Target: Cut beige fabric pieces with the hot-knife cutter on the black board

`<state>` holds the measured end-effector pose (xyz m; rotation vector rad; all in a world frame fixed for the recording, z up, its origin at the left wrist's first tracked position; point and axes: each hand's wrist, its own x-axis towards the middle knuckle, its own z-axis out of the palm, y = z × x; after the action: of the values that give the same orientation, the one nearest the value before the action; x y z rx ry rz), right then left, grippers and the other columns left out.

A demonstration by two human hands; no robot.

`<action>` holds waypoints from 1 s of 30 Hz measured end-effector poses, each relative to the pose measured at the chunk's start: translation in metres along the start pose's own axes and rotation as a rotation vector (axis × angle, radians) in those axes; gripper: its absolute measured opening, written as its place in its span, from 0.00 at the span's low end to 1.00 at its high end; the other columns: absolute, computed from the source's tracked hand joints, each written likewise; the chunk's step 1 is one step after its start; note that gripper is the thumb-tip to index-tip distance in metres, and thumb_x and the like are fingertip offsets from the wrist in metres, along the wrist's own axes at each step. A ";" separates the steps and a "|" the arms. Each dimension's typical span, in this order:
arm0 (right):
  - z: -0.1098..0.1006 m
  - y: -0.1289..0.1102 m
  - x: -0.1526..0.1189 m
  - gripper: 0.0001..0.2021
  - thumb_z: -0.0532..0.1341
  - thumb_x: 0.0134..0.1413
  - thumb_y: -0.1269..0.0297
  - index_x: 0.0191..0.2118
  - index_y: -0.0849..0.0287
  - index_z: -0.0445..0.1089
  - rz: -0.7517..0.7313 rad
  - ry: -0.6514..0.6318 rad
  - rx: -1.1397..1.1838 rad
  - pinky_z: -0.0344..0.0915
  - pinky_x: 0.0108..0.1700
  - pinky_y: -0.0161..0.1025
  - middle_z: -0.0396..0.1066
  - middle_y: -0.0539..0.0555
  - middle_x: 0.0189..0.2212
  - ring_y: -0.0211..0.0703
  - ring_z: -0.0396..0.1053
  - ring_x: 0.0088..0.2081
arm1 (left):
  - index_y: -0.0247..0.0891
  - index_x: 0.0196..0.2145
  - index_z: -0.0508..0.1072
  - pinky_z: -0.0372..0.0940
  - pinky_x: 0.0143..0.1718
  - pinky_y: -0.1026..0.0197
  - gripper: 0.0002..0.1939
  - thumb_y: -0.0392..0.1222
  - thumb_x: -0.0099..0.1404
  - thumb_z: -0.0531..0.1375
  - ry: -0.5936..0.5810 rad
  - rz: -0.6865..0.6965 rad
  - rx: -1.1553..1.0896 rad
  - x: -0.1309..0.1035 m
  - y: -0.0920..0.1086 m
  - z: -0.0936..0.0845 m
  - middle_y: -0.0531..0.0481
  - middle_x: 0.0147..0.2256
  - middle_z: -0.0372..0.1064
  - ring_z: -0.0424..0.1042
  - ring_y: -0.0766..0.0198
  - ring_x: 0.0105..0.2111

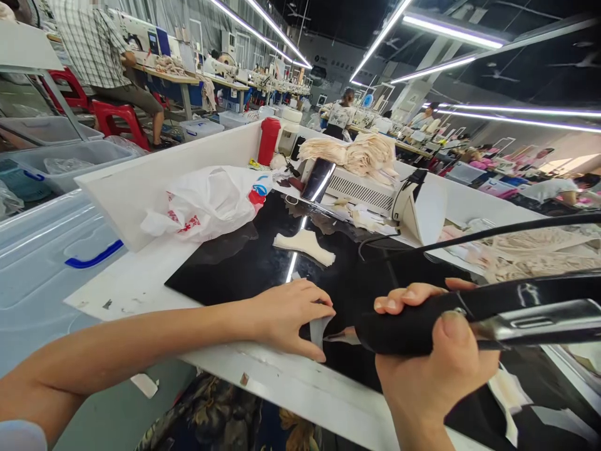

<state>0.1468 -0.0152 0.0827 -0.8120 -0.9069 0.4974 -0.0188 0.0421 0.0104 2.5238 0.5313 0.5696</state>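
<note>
There is room to pass on the black board (220,272), left of the cream piece (305,244). A white bag (211,200) blocks behind; a black tool (399,326) and cable (469,238) block the right.

Near the tabletop's (225,269) near edge, the left hand (286,318) held a small grey strip (317,331) between thumb and fingers; the right hand (436,369) gripped a black tool (399,329), its pointed tip at the strip. A cream piece (305,245) lay farther in, a white plastic bag (211,203) toward the far left corner, a phone (319,179) by the far edge.
</note>
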 end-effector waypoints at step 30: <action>-0.004 -0.008 -0.014 0.19 0.72 0.47 0.61 0.44 0.54 0.69 0.012 -0.033 0.005 0.71 0.26 0.40 0.71 0.44 0.25 0.40 0.68 0.23 | 0.38 0.61 0.74 0.64 0.63 0.43 0.35 0.55 0.61 0.73 0.013 0.016 -0.027 -0.002 -0.001 -0.002 0.36 0.62 0.69 0.66 0.41 0.62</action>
<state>0.1430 -0.0316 0.0810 -0.8074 -0.9312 0.5251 -0.0214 0.0427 0.0109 2.5025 0.5052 0.5954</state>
